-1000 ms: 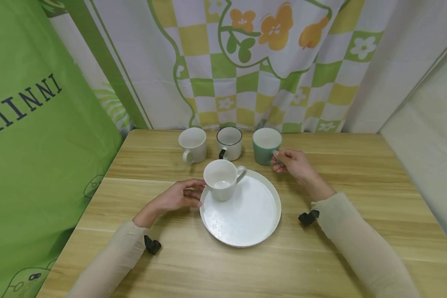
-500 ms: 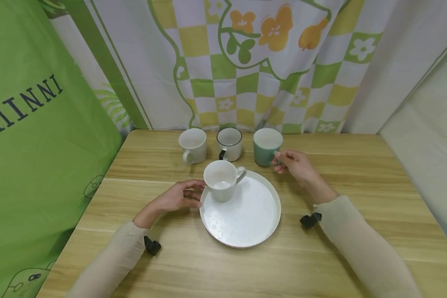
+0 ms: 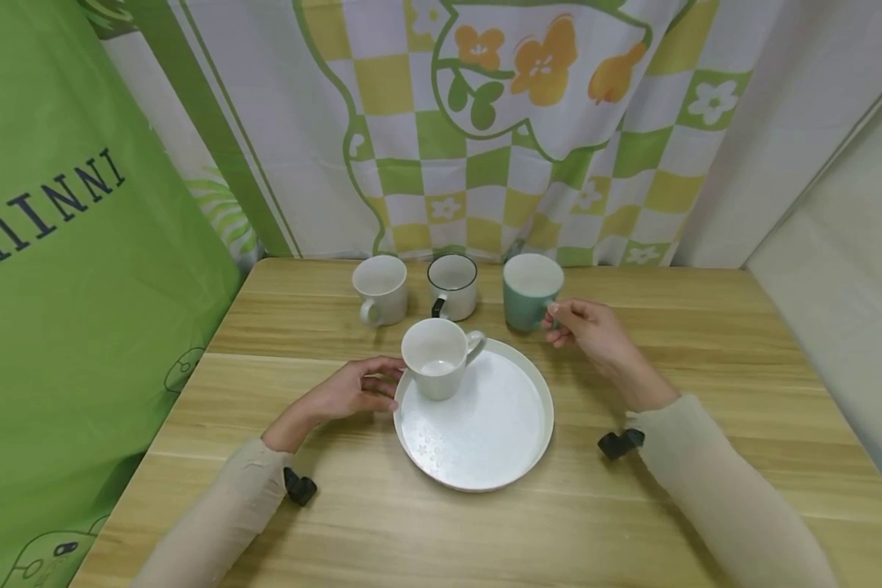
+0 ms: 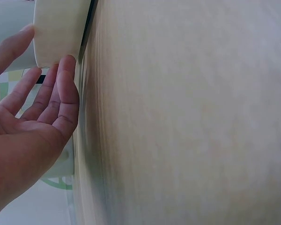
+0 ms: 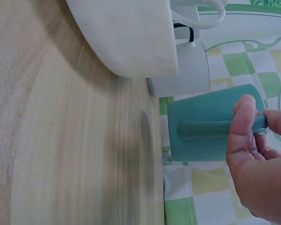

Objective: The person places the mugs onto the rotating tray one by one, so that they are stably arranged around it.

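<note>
My right hand (image 3: 591, 335) pinches the handle of a teal mug (image 3: 523, 304), which stands upright close over the back of the table. In the right wrist view, thumb and fingers wrap the upper end of the teal handle (image 5: 203, 129). A round white tray (image 3: 485, 441) lies mid-table with a white cup (image 3: 435, 363) upright at its far left, handle to the right. Beside the tray's left rim my left hand (image 3: 349, 388) has relaxed, spread fingers. Its fingertips are right at the tray's wall (image 4: 61, 33) in the left wrist view.
Behind the tray stand another white cup (image 3: 380, 290) and a white mug with a black rim and handle (image 3: 453, 286). The wooden table (image 3: 323, 523) ends at a patterned curtain (image 3: 485, 163) at the back. Green fabric (image 3: 81, 286) hangs along the left.
The teal mug has shifted slightly to the right in my right hand, and its forearm has moved a little right and toward me. My left hand, tray and cups hold their places.
</note>
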Motion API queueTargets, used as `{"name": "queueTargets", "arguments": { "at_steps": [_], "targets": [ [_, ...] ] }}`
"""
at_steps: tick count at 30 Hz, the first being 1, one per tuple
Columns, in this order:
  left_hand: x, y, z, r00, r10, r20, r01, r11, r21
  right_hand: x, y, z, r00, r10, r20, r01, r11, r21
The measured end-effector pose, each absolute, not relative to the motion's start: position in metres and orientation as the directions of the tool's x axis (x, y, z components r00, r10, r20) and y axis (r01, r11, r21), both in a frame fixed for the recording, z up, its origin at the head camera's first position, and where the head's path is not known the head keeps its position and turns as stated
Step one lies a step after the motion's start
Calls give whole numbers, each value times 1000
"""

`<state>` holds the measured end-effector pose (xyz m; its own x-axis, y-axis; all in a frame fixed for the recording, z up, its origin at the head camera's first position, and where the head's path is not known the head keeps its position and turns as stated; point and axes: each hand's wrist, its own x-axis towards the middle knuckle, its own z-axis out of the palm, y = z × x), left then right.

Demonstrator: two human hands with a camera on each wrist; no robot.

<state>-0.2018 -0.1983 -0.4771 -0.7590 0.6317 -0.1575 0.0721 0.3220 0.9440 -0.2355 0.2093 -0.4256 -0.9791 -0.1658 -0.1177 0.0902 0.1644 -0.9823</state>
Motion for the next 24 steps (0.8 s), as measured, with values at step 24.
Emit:
{"name": "queueTargets", "arguments": {
  "at_steps": [24],
  "targets": [
    [-202, -198, -477, -759, 632, -154, 72, 317, 946, -214, 210, -412, -974, -191, -122, 79, 222, -972]
  ]
}}
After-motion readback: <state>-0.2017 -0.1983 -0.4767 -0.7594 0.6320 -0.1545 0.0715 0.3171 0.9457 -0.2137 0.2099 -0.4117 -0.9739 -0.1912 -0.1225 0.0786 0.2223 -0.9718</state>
